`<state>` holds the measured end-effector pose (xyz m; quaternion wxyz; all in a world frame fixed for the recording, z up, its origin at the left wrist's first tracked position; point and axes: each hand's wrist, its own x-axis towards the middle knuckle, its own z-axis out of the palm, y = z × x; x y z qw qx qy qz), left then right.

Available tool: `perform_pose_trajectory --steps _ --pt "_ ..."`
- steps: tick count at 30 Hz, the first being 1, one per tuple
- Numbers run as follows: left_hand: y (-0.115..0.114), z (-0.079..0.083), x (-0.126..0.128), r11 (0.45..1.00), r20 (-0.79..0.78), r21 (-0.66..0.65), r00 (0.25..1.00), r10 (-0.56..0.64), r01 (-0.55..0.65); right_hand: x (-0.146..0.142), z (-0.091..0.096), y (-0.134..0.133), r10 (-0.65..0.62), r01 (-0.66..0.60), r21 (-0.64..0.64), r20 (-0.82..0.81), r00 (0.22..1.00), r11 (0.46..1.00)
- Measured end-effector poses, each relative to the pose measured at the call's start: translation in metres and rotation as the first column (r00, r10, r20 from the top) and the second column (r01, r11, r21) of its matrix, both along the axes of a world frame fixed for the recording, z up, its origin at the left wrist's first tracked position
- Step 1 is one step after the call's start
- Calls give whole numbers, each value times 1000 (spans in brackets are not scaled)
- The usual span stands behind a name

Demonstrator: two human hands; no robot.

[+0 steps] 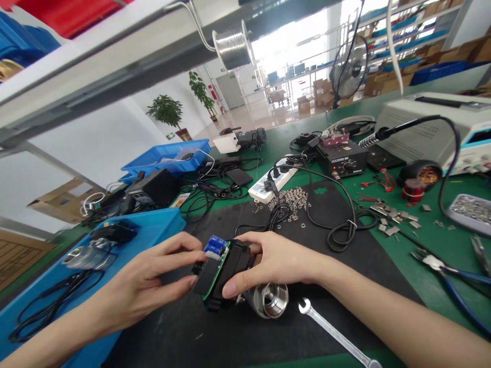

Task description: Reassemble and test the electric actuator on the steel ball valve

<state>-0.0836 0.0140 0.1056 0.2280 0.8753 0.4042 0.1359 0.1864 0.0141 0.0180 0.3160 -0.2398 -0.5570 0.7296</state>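
Note:
My right hand (268,260) grips a black housing (236,263), thumb on the near side and fingers over the top. A green circuit board (210,290) with blue cylindrical components (215,245) shows on the housing's left face. My left hand (153,273) pinches a small black part (198,268) at the board's left side, thumb below and fingers above. Below the housing, a metal valve body (270,300) with a threaded round opening faces me. An open-end wrench (337,332) lies right of it, under my right forearm.
On the left stands a blue tray (153,225) holding another metal valve with a cable. Nuts (293,202) are scattered by a white power strip (274,179). Pliers (441,266), metal pieces and a soldering station (341,158) are to the right. A solder spool (233,48) hangs overhead.

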Motion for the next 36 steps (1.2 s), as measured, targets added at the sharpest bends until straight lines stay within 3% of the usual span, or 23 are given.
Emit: perform_pose_trajectory --steps 16,25,36 --pt "3 1 -2 999 -50 27 998 -36 37 3 1 2 87 -86 19 -59 994 996" --pt "16 5 -16 967 -200 49 951 -236 250 3 5 0 -2 -1 60 45 999 998" --pt "12 12 -11 981 -233 23 955 -184 194 2 5 -1 -24 17 100 67 997 995"
